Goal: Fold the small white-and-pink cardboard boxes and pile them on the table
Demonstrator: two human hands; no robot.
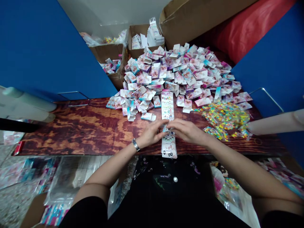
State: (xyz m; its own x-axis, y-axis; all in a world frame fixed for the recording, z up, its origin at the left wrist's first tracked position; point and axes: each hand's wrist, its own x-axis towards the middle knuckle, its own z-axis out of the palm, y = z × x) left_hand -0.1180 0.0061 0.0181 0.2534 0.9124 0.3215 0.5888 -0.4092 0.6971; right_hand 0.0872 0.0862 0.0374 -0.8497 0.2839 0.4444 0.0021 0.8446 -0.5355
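Pinching a printed card strip (167, 106) at its middle, above a stained plywood tabletop (71, 134)

Strip lies along the table's depth, long axis running almost straight away from the person, close to the front edge. Far end points toward a heap of small printed cartons (181, 74) and sits just against its near side; near end reaches the table edge. Left hand (152, 133), with a metal-link wristwatch (136, 144), and right hand (187, 131) close over the strip from either side, fingertips meeting at its middle. Grip reads as closed on the strip by both hands. Their fingers hide the central section, so one continuous strip cannot be confirmed, and the exact finger contact is hard to make out.

Strip appearance: white, narrow, divided into repeating panels with small pink, teal and black motifs. Individual print too small to read.

Surroundings: glittery multicoloured packets (225, 118) lie on the table right of the heap, well clear of the right hand. Open cardboard boxes (142, 41) stand beyond the heap. Blue panels (35, 47) flank the table. Clear plastic bags (64, 183) lie below the table on the left, partly cut off by the frame.
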